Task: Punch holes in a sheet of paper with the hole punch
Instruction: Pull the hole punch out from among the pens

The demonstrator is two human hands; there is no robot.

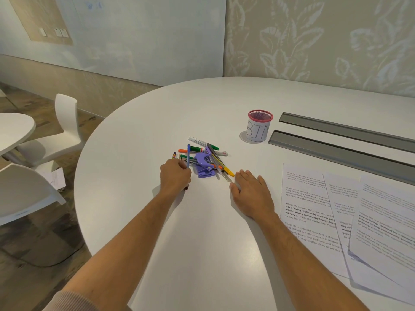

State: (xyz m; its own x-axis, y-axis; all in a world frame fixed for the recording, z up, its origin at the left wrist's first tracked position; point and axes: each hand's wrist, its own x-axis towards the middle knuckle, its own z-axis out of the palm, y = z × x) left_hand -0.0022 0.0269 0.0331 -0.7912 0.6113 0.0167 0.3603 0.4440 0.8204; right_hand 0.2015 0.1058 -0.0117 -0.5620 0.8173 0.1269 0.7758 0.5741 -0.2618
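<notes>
A purple hole punch (204, 165) lies on the white table (197, 232) amid a heap of pens and markers (208, 149). My left hand (175, 176) is just left of the punch, fingers curled on a blue pen (188, 155) from the heap. Flat on the table, palm down with fingers apart, my right hand (252, 193) rests to the right of the punch and holds nothing. Printed sheets of paper (314, 212) lie overlapping at the right, close to my right hand.
A red mesh cup (258, 129) with a paper label reading BIN stands behind the heap. Two grey cable slots (341, 151) run across the table's right side. White chairs (65, 131) and a second table (13, 129) stand at the left; a sheet lies on the floor.
</notes>
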